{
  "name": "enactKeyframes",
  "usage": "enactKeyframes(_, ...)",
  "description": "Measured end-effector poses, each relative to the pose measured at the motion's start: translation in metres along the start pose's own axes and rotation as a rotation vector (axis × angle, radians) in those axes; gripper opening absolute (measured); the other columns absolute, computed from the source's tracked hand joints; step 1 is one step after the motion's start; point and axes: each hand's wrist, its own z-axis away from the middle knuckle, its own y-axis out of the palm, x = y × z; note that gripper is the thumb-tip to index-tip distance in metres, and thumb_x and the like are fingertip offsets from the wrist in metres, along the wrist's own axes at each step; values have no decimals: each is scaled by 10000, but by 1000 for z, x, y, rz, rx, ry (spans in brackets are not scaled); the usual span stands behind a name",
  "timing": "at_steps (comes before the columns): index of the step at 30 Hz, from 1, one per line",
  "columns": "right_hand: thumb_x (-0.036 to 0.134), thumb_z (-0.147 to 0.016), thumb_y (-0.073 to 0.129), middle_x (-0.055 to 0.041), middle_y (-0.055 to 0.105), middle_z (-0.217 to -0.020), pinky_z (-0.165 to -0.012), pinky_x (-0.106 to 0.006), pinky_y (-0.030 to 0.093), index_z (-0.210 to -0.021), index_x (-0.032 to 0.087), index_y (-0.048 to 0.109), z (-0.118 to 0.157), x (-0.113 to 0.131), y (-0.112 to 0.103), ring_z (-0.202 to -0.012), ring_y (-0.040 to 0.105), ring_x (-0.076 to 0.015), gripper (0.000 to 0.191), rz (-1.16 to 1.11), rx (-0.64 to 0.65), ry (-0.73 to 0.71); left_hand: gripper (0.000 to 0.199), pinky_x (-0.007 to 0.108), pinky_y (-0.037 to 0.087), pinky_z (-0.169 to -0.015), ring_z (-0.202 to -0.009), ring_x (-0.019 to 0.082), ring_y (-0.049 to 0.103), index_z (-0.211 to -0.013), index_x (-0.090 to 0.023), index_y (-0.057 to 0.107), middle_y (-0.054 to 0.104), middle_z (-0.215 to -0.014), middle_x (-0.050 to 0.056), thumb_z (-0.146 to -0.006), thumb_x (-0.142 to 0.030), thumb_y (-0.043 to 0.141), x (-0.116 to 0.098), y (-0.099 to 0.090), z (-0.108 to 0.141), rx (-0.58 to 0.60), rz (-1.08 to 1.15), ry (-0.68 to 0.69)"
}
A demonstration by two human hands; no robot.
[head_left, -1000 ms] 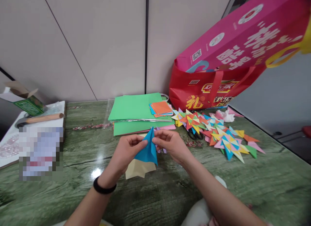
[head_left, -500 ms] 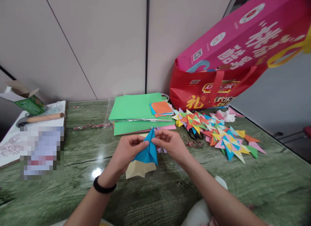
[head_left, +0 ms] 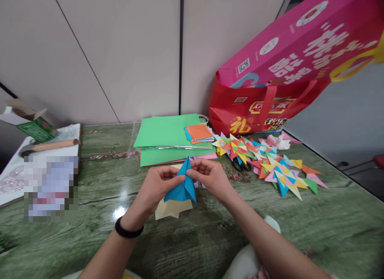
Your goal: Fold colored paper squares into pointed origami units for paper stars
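Note:
A partly folded piece of blue origami paper (head_left: 181, 191) is held up in front of me, its narrow point upward and its wider edge spreading below. My left hand (head_left: 160, 185) pinches its left side between thumb and fingers. On the other side, near the upper point, my right hand (head_left: 208, 175) pinches the same paper. Under the blue piece a cream sheet (head_left: 172, 210) with jagged edges lies on the table. Some purple folded paper (head_left: 198, 184) shows partly behind my right hand; the hands hide the rest of it.
Behind my hands lie green paper sheets (head_left: 168, 131) with small orange squares (head_left: 199, 132) on top. Folded paper stars (head_left: 282, 175) and black scissors handles (head_left: 241, 165) are to the right, before a red bag (head_left: 234, 107). A wooden-handled tool (head_left: 55, 145) lies at left.
The blue paper's lower edge has spread slightly and its folds have shifted a little. Both hands keep their pinch in nearly the same place.

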Motion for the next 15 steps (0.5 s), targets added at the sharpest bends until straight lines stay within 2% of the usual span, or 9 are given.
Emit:
enactKeyframes(7, 256, -585, 761, 17, 644, -657, -538, -240, 481, -719, 177, 623, 0, -3, 0, -570, 579, -104, 208, 46, -8, -34, 213, 211, 477, -552, -555, 112, 593, -701, -133, 698, 696, -646, 16, -548, -246, 794, 2, -1, -2, -9, -31, -15)
enactKeyframes(15, 244, -555, 771, 15, 647, -640, -531, -233, 474, -714, 172, 633, 0, -2, 1, -560, 576, -100, 222, 40, -42, -9, 234, 212, 466, -538, -537, 108, 582, -687, -121, 686, 684, -632, 16, -519, -239, 798, 2, 0, -2, -20, -28, -31)
